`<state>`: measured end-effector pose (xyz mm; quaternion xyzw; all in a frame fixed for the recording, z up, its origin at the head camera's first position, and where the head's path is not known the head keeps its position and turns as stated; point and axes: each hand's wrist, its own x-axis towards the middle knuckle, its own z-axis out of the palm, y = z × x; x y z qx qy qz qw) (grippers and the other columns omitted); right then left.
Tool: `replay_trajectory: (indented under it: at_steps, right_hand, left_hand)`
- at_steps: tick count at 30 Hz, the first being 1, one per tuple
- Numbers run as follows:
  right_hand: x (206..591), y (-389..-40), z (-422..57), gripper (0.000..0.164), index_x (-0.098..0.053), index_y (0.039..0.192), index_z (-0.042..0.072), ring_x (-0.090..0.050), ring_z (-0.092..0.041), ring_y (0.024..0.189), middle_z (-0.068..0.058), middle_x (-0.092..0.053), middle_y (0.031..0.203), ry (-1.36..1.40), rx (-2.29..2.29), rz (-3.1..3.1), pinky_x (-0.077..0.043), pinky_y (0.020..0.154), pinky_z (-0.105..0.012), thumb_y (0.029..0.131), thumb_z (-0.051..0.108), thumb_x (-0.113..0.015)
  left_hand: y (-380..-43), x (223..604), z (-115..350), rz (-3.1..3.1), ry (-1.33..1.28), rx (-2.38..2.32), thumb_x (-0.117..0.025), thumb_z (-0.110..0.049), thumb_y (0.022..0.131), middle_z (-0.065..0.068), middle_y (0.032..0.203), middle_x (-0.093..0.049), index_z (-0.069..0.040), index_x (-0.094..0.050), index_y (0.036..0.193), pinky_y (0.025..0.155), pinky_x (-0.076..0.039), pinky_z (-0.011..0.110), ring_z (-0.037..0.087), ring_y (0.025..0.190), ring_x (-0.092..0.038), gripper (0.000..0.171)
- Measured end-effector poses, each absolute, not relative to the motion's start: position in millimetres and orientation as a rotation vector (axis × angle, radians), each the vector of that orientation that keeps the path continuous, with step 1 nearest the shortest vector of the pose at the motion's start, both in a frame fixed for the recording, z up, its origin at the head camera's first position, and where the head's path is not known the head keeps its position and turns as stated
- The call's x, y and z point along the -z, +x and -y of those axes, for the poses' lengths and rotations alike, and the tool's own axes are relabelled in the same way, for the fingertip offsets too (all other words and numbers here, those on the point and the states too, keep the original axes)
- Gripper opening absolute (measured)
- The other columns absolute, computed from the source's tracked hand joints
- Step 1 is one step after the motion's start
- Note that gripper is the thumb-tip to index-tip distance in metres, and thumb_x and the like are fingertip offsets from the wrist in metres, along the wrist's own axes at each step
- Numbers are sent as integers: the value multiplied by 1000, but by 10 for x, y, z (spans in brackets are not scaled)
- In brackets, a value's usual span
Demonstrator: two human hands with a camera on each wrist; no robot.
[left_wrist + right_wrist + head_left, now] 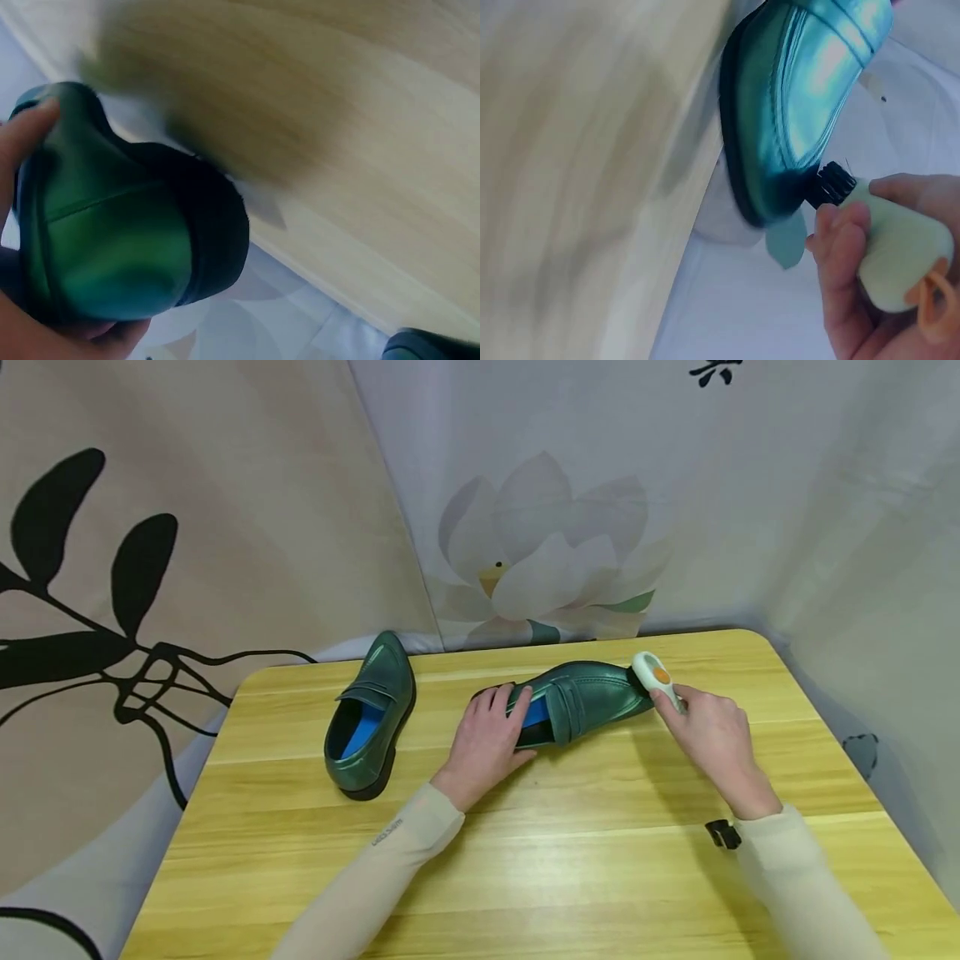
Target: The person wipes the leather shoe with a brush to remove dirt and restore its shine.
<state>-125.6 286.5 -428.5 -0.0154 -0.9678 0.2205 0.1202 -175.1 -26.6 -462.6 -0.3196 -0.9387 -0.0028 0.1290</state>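
A green loafer (600,702) with a blue insole is held tilted over the table, toe to the right. My left hand (486,739) grips it round the heel end; in the left wrist view the thumb and fingers clasp the loafer's heel (112,232). At the toe, my right hand (712,735) holds a small white brush (643,667) with an orange spot. Its black bristles (834,184) touch the toe tip in the right wrist view, where an orange loop hangs off the brush handle (904,247).
The matching green loafer (371,718) stands upright on the left of the wooden table (585,877), toe away from me. Behind the table's far edge hangs a printed curtain (555,543) with a lotus. A small black object (723,834) sits at the right cuff.
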Motion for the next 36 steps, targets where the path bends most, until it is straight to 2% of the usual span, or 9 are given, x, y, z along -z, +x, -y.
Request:
replay_trajectory:
  at_steps: [3,5,9,12,17,24,30,33,36]
  right_hand:
    - [4318,-1186,-2968,57,-69,124,-9,-54,-28,58,-13,-65,69,-68,-654,2823,-38,51,-38,107,43,-54]
    - [4338,-1153,-3008,58,-68,125,-10,-56,-29,60,-17,-69,77,-71,-663,2823,-40,53,-39,107,43,-54]
    - [4371,-1108,-3078,60,-66,128,-11,-58,-28,63,-18,-71,80,-61,-683,2826,-42,56,-40,108,44,-52]
    - [4379,-1081,-3134,61,-63,132,-12,-53,-26,61,-12,-67,74,-34,-706,2840,-39,54,-38,109,43,-49]
    - [4378,-1059,-3231,58,-58,135,-15,-50,-26,63,-13,-60,79,23,-729,2875,-37,56,-37,112,37,-44]
    - [4373,-1075,-3338,52,-61,129,-8,-47,-26,64,-14,-56,83,-21,-705,2956,-35,54,-37,114,37,-37]
    - [4287,-1254,-3163,44,-62,111,-1,-48,-28,67,-13,-55,81,25,-670,2965,-36,52,-39,114,36,-38]
    - [4221,-1367,-2970,42,-63,115,-2,-53,-31,71,-18,-60,87,100,-619,2943,-41,54,-43,113,34,-42]
    - [4154,-1462,-2746,44,-63,129,-4,-56,-32,73,-20,-63,94,162,-561,2940,-44,55,-46,112,33,-46]
  left_hand:
    - [-1763,4581,325,2795,-936,180,-76,-65,85,17,149,-49,-12,-43,157,113,-41,51,37,135,-49,95]
    - [-1784,4570,370,2827,-937,313,-67,-62,94,15,150,-49,-15,-45,157,114,-39,52,35,137,-48,82]
    - [-1843,4562,450,2805,-964,617,-50,-41,109,10,148,-55,-18,-53,153,114,-39,51,30,138,-50,49]
    - [-1880,4561,493,2774,-1000,798,-49,-30,111,8,146,-58,-17,-56,151,114,-40,47,27,135,-53,42]
    - [-1886,4536,553,2863,-917,1026,-57,-35,108,10,153,-50,-12,-45,157,115,-39,46,29,137,-50,56]
    - [-1874,4503,639,3129,-577,1172,-61,-62,97,18,165,-28,-13,-35,162,116,-33,58,40,146,-38,85]
    - [-1864,4526,661,3133,-566,1172,-66,-63,94,14,163,-34,-17,-38,161,114,-38,56,38,139,-46,86]
    - [-1844,4530,662,3106,-578,1172,-70,-59,93,13,159,-37,-17,-40,160,111,-41,53,36,134,-50,85]
    - [-1825,4528,662,3096,-571,1164,-72,-57,92,13,157,-39,-16,-41,159,111,-42,52,36,132,-51,84]
